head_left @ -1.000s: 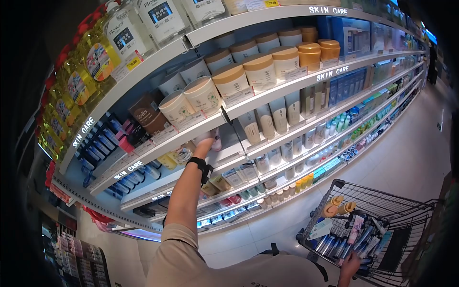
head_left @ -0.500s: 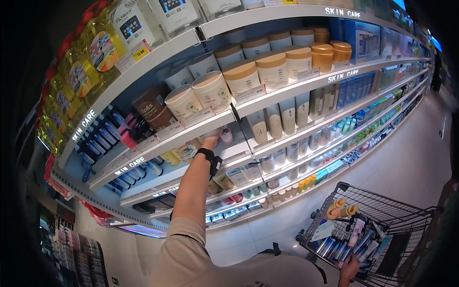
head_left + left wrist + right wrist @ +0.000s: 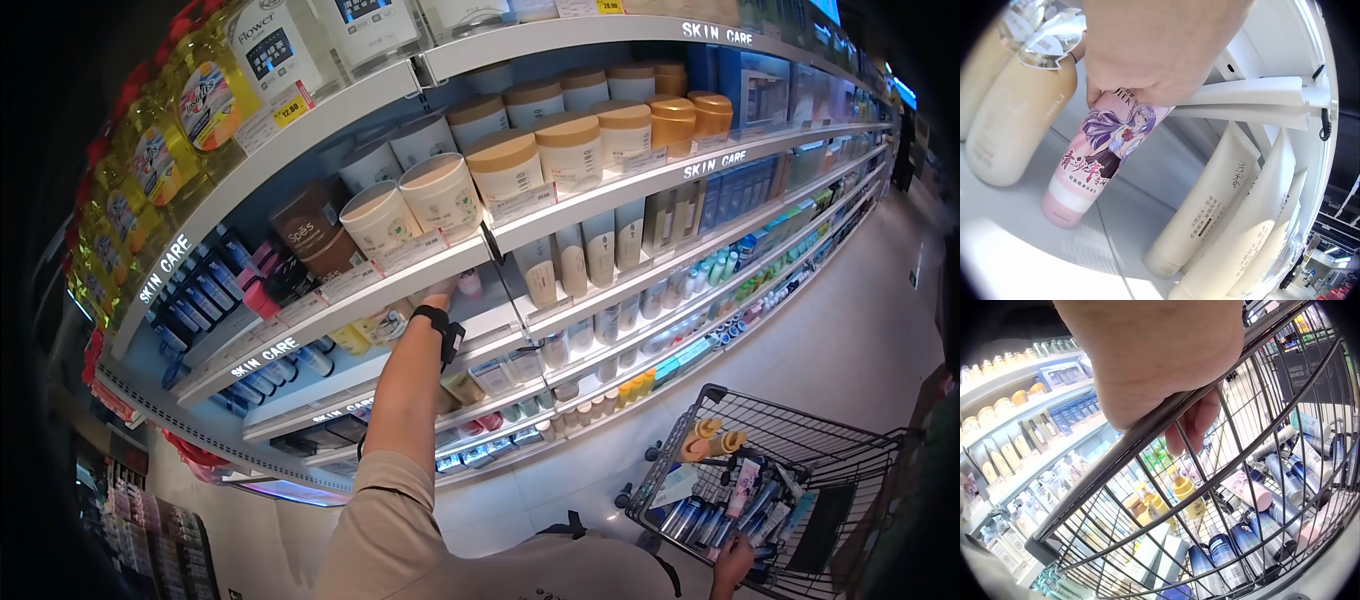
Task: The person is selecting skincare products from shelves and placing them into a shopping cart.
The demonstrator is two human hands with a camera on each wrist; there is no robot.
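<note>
My left hand (image 3: 440, 291) reaches up into a shelf bay and grips a pink tube (image 3: 1100, 160) printed with a cartoon girl, cap end down on the white shelf (image 3: 1035, 262). In the head view the pink tube (image 3: 468, 282) shows just right of the hand. Cream tubes (image 3: 1222, 206) stand to its right and cream bottles (image 3: 1010, 119) to its left. My right hand (image 3: 733, 560) holds the rim of a black wire cart (image 3: 1166, 422), fingers curled round the wire. The cart (image 3: 850, 470) holds several tubes and bottles.
Long shelving marked SKIN CARE (image 3: 715, 164) runs left to right, packed with tubs (image 3: 505, 165), yellow bottles (image 3: 150, 160) and blue tubes (image 3: 195, 295). A pale tiled aisle floor (image 3: 860, 320) stretches off to the right of the cart.
My left hand stays in the same shelf bay, around the pink tube. The head view has shifted slightly. My right hand stays on the cart rim.
</note>
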